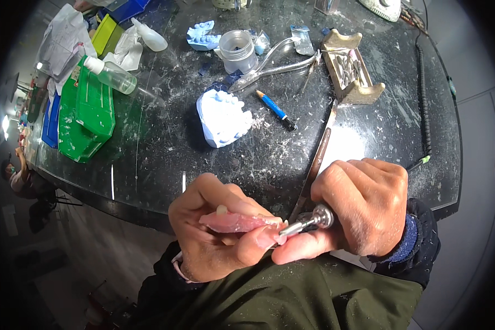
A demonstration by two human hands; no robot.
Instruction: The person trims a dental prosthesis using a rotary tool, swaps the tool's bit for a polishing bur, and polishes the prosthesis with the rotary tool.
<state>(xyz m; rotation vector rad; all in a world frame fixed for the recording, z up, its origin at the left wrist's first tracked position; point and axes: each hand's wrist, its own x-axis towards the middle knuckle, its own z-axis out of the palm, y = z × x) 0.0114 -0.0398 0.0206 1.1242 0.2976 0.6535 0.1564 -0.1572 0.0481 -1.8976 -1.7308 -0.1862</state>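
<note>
Over a green apron (291,291), the left hand (217,250) pinches a pink denture plate (231,223), thumb against fingers, apparently for steadiness; the right hand (363,206) curls around a metal handpiece (323,216), its tip at the plate's right end, contact hard to confirm. Beyond, a pale-blue dental cast (221,118) and pencil (271,104) lie within reach; at far right, a holder (366,94) keeps slim tools (347,70) together.

We note a dark, glossy worktop (154,146), scratched and strewn with pale dust, a white glare (351,144) right of centre. Grey floor (470,231) with thin seams shows at right. At far left we record bright lights (6,125) amid dimness.
</note>
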